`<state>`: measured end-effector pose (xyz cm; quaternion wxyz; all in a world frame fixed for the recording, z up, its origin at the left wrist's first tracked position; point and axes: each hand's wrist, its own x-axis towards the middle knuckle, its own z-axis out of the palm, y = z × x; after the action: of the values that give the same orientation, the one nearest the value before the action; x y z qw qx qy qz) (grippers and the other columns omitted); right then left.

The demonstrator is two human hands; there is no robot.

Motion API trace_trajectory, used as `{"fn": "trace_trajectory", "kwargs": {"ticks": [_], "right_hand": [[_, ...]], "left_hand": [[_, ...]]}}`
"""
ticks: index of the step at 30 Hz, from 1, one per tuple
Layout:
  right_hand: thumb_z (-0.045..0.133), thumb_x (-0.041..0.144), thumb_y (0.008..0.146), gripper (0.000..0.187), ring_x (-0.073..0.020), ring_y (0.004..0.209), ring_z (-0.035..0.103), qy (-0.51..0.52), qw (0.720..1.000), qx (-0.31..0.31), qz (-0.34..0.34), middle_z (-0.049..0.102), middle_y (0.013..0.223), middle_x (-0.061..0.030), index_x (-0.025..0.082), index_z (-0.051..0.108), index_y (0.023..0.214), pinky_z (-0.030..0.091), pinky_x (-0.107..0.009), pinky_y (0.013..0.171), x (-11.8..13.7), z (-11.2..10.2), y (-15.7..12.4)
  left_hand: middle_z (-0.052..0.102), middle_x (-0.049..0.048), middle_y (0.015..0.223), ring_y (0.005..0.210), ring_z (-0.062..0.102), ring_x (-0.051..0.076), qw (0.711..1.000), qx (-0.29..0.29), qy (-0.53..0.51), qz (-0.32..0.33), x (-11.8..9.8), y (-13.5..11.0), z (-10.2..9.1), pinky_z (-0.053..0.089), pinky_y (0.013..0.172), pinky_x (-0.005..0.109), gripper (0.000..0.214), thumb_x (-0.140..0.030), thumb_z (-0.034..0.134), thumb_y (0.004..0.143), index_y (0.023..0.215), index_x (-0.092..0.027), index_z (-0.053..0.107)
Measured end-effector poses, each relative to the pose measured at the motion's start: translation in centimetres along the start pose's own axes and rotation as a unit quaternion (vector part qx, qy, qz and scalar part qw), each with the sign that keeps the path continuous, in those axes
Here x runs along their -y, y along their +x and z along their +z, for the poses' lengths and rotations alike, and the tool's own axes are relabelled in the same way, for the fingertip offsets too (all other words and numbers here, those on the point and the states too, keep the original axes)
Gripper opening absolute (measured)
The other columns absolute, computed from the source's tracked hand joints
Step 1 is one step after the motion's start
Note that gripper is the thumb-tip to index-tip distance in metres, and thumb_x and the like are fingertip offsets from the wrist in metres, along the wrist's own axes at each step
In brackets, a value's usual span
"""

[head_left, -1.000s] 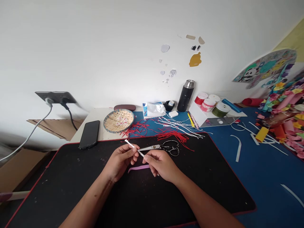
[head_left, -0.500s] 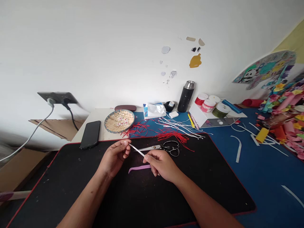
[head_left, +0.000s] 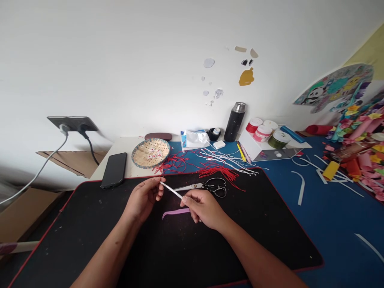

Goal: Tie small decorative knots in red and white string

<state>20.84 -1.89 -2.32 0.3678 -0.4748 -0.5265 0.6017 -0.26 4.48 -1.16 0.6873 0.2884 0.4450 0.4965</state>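
Left hand [head_left: 143,199] has slid outward since a second ago, from mid-length of the white strip [head_left: 171,191] to its far left end; right hand [head_left: 205,208] is hardly shifted. Black mat [head_left: 90,224] fills the near desk, red-edged, with a blue cover [head_left: 330,208] to its right. Both hands hover over the mat's middle. The left thumb and forefinger are closed on the strip's upper-left tip, and the right thumb and forefinger are pinched on its lower-right end. The strip is stretched straight between them, slanting down to the right, clear of the mat. Woven basket [head_left: 150,152] and dark phone [head_left: 114,169] sit beyond the mat's far-left edge. Red cords [head_left: 220,172] lie at the far edge, with scissors [head_left: 207,186] just behind the right hand. Purple strip [head_left: 174,213] lies flat on the mat between the hands, its right end running under the right hand.
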Motion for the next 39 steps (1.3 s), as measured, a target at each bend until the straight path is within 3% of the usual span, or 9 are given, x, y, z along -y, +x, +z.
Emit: {"fn": "trace_trajectory", "kwargs": {"ticks": [7, 13, 16, 20, 30, 39], "right_hand": [[0.060, 0.041, 0.097, 0.029, -0.0088, 0.039, 0.047, -0.009, 1.000, -0.011, -0.004, 0.052, 0.046, 0.0067, 0.016, 0.069, 0.087, 0.036, -0.021, 0.046, 0.1, 0.1, 0.0], [0.059, 0.043, 0.097, 0.030, -0.0091, 0.039, 0.047, 0.001, 1.000, -0.028, -0.001, 0.051, 0.046, 0.0067, 0.016, 0.068, 0.086, 0.036, -0.021, 0.045, 0.0, 0.1, 0.1], [0.059, 0.043, 0.096, 0.031, -0.0091, 0.039, 0.047, 0.001, 1.000, -0.020, 0.003, 0.051, 0.047, 0.0066, 0.016, 0.068, 0.086, 0.036, -0.020, 0.045, 0.1, 0.1, 0.1], [0.059, 0.045, 0.097, 0.032, -0.0088, 0.040, 0.048, -0.003, 1.000, -0.002, 0.003, 0.052, 0.049, 0.0062, 0.016, 0.068, 0.087, 0.036, -0.020, 0.045, 0.1, 0.1, 0.1], [0.060, 0.047, 0.096, 0.034, -0.0088, 0.040, 0.048, -0.002, 1.000, 0.008, 0.010, 0.052, 0.049, 0.0064, 0.015, 0.068, 0.088, 0.037, -0.020, 0.045, 0.1, 0.1, 0.1], [0.062, 0.051, 0.095, 0.036, -0.0089, 0.041, 0.048, 0.001, 1.000, 0.010, 0.015, 0.052, 0.049, 0.0068, 0.016, 0.068, 0.087, 0.037, -0.020, 0.046, 0.3, 0.1, 0.0]], "left_hand": [[0.063, 0.0006, 0.064, 0.054, 0.053, 0.009, 0.999, -0.027, -0.017, 0.016, -0.2, 0.6, -0.7, 0.041, 0.045, 0.016, 0.034, -0.034, 0.091, 0.066, 0.086, -0.009, 0.080], [0.066, 0.0042, 0.072, 0.054, 0.055, 0.012, 0.998, 0.059, 0.018, -0.012, 0.2, -0.2, 0.5, 0.039, 0.044, 0.020, 0.047, -0.048, 0.093, 0.068, 0.094, -0.010, 0.080], [0.065, 0.0030, 0.072, 0.053, 0.053, 0.010, 0.994, 0.103, 0.037, -0.029, 0.2, -0.9, 0.9, 0.038, 0.044, 0.020, 0.047, -0.043, 0.095, 0.067, 0.100, -0.011, 0.081], [0.064, 0.0024, 0.067, 0.053, 0.051, 0.009, 0.990, 0.120, 0.038, -0.058, 0.5, -1.3, 1.1, 0.035, 0.045, 0.019, 0.042, -0.038, 0.098, 0.064, 0.093, -0.012, 0.082], [0.062, 0.0016, 0.061, 0.051, 0.048, 0.008, 0.997, 0.064, 0.014, -0.029, 0.6, -0.8, 0.9, 0.034, 0.043, 0.018, 0.041, -0.036, 0.100, 0.057, 0.080, -0.010, 0.081], [0.063, 0.0032, 0.060, 0.050, 0.051, 0.011, 0.999, 0.046, 0.008, -0.019, 0.3, -0.7, 1.2, 0.036, 0.043, 0.021, 0.039, -0.038, 0.094, 0.064, 0.083, -0.006, 0.081]]}}
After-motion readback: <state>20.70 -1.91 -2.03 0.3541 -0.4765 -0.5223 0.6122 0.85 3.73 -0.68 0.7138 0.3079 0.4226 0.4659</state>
